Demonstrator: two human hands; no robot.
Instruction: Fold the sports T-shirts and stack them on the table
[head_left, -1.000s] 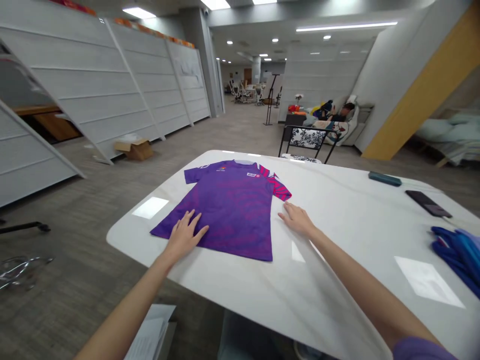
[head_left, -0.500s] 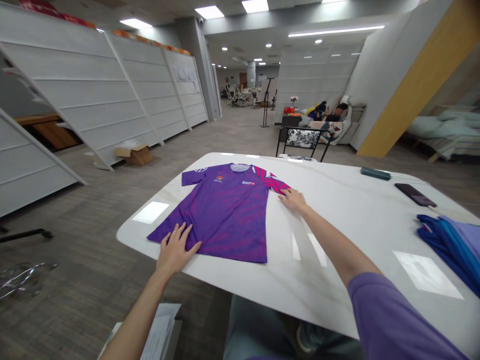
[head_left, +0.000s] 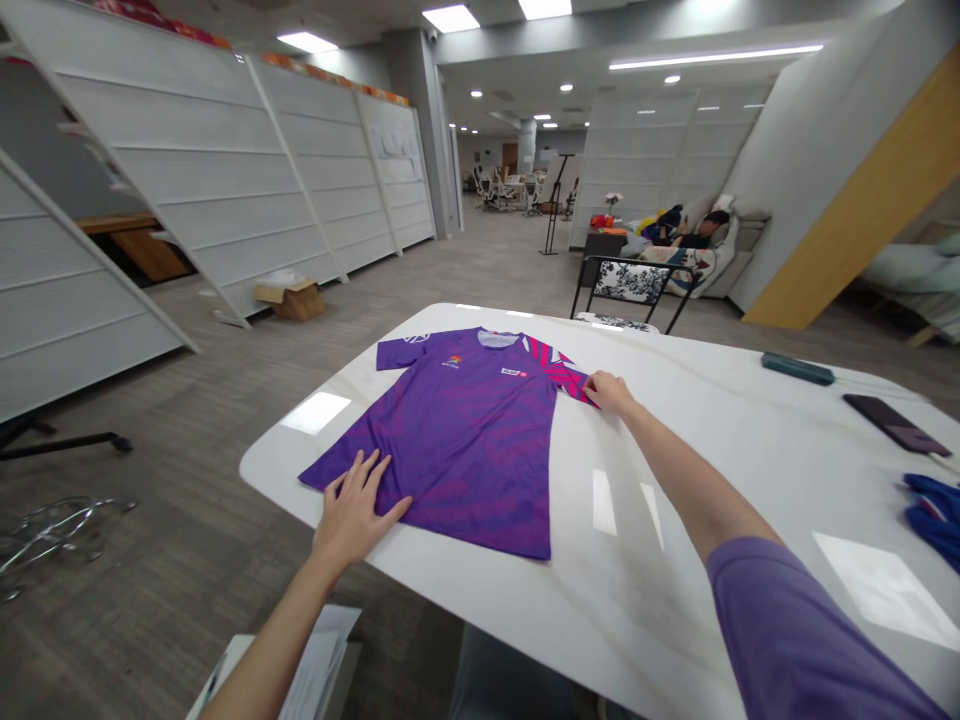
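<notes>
1. Purple with pink patterning, a jersey (head_left: 465, 430) lies flat and face up on the white table (head_left: 735, 470), collar toward 12 o'clock and hem toward 6 o'clock, on the table's left part.
2. The left hand (head_left: 354, 512) rests palm down on the jersey's hem at about 7 o'clock, fingers spread flat and clamping nothing.
3. The right hand (head_left: 611, 392) reaches out to about 1 o'clock and touches the edge of the pink striped sleeve (head_left: 559, 368); its fingers curl at the cloth, but whether they pinch it I cannot tell.
4. A teal case (head_left: 797, 368) lies at 2 o'clock near the far table edge, and a dark phone (head_left: 896, 424) sits just beyond it to the right.
5. Blue folded cloth (head_left: 936, 507) lies at 3 o'clock on the right edge of the table, well apart from the jersey.
6. A black-framed chair (head_left: 630, 288) with a patterned seat stands behind the table at 12 o'clock.
</notes>
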